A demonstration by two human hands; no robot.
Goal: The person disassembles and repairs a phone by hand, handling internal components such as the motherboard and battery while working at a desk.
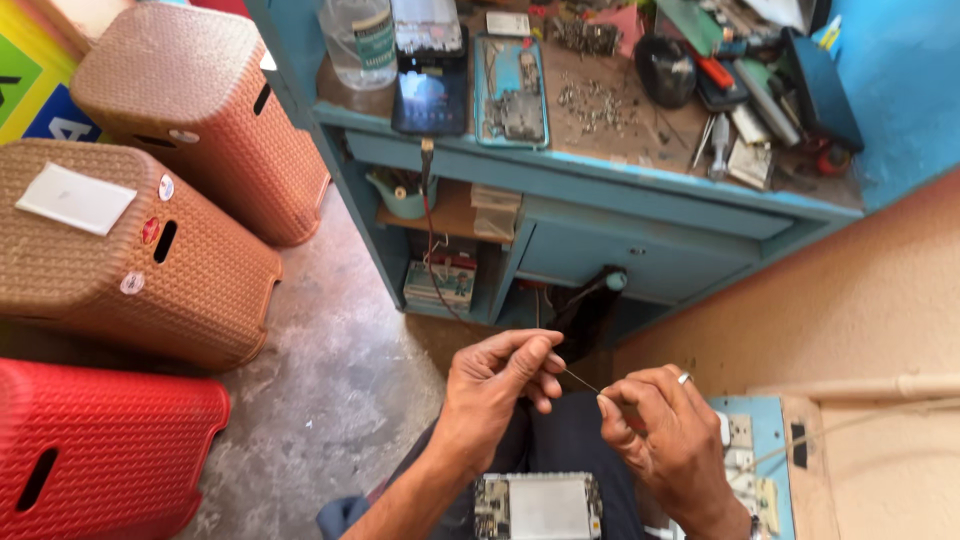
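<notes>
Thin wire (580, 380): I am stretching it between both hands at lower centre of the frame.

The opened phone frame (537, 506) is resting loose on my lap at the bottom edge, and I judge it could be sliding off if my knees shift; left hand (497, 385) and right hand (660, 425) are each pinching a wire end, so too hard a pull could be snapping it.

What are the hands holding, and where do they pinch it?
A thin, dark, wire-like strand stretches between both hands. The left hand pinches one end between thumb and fingertips; the right hand pinches the other end.
</notes>
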